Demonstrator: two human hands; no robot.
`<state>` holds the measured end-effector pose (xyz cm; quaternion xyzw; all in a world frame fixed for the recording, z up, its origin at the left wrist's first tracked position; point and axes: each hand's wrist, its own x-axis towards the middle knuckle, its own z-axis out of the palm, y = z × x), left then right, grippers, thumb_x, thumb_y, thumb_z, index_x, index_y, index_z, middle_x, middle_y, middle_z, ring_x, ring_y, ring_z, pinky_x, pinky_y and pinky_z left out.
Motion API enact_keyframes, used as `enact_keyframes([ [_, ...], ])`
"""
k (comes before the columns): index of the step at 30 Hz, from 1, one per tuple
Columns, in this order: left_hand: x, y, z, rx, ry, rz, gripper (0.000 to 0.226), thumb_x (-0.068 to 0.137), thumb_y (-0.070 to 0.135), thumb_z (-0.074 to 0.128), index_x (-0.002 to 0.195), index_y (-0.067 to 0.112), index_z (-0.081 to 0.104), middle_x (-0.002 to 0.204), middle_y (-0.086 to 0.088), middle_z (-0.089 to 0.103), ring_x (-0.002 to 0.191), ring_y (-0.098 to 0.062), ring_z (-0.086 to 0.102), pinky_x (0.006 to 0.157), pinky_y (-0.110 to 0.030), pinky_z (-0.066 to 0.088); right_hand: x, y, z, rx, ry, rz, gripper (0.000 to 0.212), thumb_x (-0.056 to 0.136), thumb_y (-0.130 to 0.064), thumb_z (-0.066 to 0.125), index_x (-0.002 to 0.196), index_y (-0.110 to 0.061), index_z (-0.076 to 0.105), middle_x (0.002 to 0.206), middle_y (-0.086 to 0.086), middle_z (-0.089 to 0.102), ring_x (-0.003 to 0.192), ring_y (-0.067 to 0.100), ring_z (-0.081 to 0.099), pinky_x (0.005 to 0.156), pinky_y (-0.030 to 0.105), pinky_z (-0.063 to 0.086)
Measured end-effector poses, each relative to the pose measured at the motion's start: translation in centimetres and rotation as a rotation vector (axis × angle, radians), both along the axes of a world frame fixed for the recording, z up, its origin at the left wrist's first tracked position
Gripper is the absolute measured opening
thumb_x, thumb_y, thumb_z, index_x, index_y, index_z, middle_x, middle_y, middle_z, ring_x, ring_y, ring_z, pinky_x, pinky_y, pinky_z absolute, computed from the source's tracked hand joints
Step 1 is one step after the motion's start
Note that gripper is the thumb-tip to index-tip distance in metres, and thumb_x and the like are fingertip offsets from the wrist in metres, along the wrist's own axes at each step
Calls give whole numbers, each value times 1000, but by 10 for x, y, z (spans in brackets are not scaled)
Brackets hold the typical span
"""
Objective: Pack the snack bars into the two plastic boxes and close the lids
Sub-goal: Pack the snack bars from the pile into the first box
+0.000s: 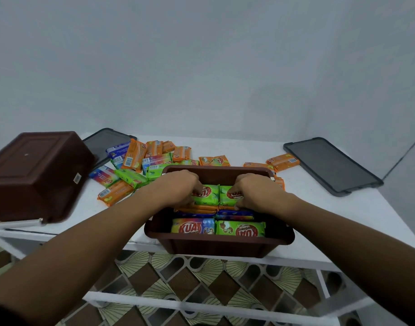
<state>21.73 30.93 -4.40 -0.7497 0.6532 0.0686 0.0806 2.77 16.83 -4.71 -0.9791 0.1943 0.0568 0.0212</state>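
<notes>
My left hand (pixel 178 187) curled its fingers over the left green bar (pixel 207 196), and my right hand (pixel 258 191) gripped the right green bar (pixel 226 199). Both bars lay on the stacked rows inside the open brown box (pixel 220 243) at the table's (pixel 319 208) near edge. The wrappers were bright green with a red logo and touched side by side, and both my forearms reached forward with wrists dipped into the box, palms down.
</notes>
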Motion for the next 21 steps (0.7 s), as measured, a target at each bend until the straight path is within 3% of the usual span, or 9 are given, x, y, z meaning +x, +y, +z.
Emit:
enact_keyframes([
  [8,1,-5,5,23,17,-46,37,95,34,68,132,27,67,135,6,56,123,-19,56,102,-38,50,-2,1,0,15,-16,3,58,86,-42,75,139,-24,59,133,-3,56,124,18,54,93,33,51],
  [12,6,-4,14,18,124,-58,35,97,37,66,130,23,69,132,7,62,119,-16,59,100,-33,50,-4,-2,3,95,-25,-10,60,86,-48,73,139,-25,59,134,-4,56,123,17,53,92,30,49],
  [14,11,-5,20,-57,224,-42,23,97,31,68,117,22,75,119,7,68,107,-12,63,94,-32,52,-3,-6,7,171,-88,-20,48,89,-42,72,134,-25,65,132,-6,62,117,14,59,91,27,49],
  [17,21,-7,30,-196,357,19,9,95,24,70,95,20,78,92,12,71,87,-5,65,78,-27,53,-1,-10,15,235,-239,-50,22,91,-30,71,112,-25,76,105,-7,74,94,10,68,79,23,52],
  [21,36,-15,46,-358,428,73,9,91,27,75,88,19,78,84,10,72,80,-4,65,67,-24,49,7,-16,36,302,-407,-105,7,89,-25,74,92,-21,80,85,-8,73,78,3,66,68,21,51],
])
